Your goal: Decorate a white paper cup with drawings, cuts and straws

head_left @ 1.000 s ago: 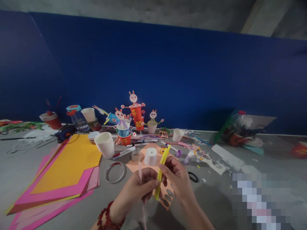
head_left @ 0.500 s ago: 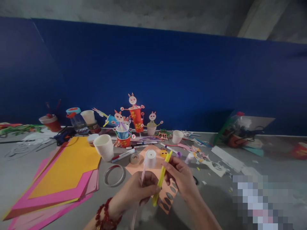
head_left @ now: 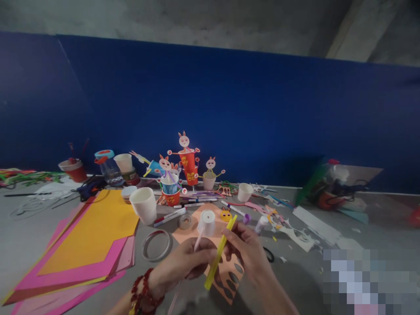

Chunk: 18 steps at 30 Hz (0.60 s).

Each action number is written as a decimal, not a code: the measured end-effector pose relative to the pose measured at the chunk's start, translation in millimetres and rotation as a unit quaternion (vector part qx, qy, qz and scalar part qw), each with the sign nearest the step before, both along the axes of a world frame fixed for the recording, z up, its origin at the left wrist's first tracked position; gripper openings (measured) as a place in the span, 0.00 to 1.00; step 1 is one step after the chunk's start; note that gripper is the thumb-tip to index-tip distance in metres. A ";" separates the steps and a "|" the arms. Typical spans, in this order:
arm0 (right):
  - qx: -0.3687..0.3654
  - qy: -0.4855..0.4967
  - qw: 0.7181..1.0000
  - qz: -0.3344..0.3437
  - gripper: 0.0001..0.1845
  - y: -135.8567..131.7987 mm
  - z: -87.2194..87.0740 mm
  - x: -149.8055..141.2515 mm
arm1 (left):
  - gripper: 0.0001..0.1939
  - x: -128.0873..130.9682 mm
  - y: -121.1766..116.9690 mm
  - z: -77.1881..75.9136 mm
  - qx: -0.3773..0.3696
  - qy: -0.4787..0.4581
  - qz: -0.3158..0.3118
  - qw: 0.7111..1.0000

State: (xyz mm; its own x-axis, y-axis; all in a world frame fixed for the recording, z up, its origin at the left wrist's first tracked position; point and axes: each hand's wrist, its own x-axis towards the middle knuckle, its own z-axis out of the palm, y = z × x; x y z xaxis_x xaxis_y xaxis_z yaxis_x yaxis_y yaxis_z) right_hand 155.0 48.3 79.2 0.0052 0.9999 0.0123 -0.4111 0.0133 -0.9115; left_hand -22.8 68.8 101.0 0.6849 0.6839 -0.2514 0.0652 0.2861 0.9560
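Observation:
My right hand [head_left: 244, 249] pinches a bright yellow strip [head_left: 220, 253], long and slim like a straw, slanting down toward me. My left hand [head_left: 197, 259] is closed around a thin pale pink straw [head_left: 198, 241], its lower end running out below the palm. The left thumb and fingertips also meet the yellow strip near its middle. Behind the hands, an upside-down white paper cup [head_left: 207, 222] with a small hole in its base stands on an orange sheet [head_left: 188, 232]. A yellow-orange paper animal head [head_left: 226, 215] lies right of the cup.
Several paper-cup rabbit figures [head_left: 188, 166] stand at the back. A white cup [head_left: 144, 206], tape rings [head_left: 155, 245] and markers [head_left: 169, 217] lie left of centre. Stacked coloured paper [head_left: 88, 232] covers the left. A glue stick [head_left: 261, 224] and paper scraps [head_left: 295, 234] lie right.
Both hands stay close together, still holding the straw and the yellow strip. The yellow strip has shifted slightly downward. The whole view has tilted up a little.

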 end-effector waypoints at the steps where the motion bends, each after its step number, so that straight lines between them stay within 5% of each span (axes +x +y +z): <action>1: 0.001 -0.003 1.000 0.003 0.20 0.2 -1.1 -1.3 | 0.22 1.6 1.3 -0.8 0.012 -0.003 -0.002 1.000; 6: -0.001 -0.025 1.000 0.000 0.22 0.9 -5.9 -6.2 | 0.19 7.6 7.8 -5.5 0.076 0.019 -0.005 0.997; 18: -0.026 -0.053 0.998 -0.008 0.25 0.6 -18.2 -8.1 | 0.21 -3.1 7.6 -12.1 0.069 0.117 -0.014 0.991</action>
